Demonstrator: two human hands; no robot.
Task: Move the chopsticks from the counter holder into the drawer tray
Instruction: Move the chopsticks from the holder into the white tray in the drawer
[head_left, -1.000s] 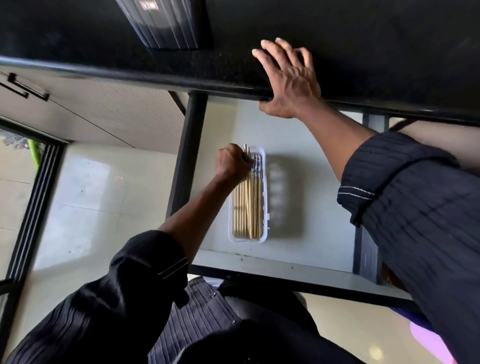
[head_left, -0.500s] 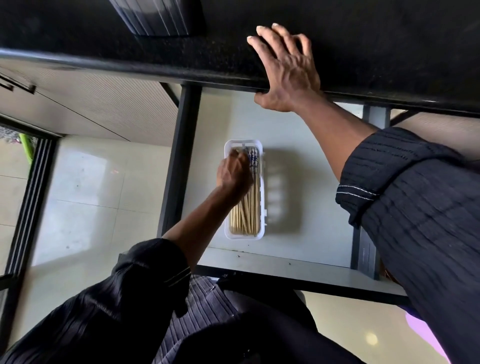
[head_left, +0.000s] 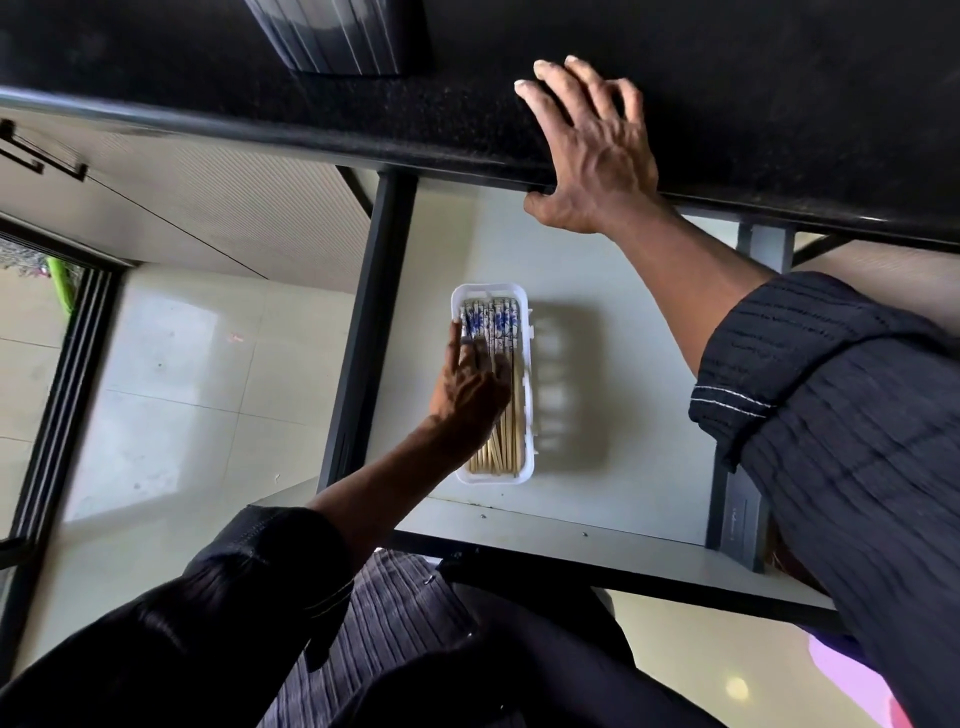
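A white plastic tray lies in the open drawer, left of its middle. Several wooden chopsticks with blue-and-white patterned tops lie lengthwise in the tray. My left hand rests flat on the chopsticks, fingers extended and pressing on them, and hides their middle part. My right hand lies palm down on the edge of the black counter above the drawer, its thumb hooked under the rim and fingers spread.
A dark ribbed object stands on the counter at the top. A cabinet front with a black handle is at the left. Pale floor tiles lie left of the drawer's dark side rail.
My left hand was closed on the chopstick tops at the tray's far end; it has slid toward me and opened flat on the chopsticks, which lie in the tray. The right hand stays on the counter.
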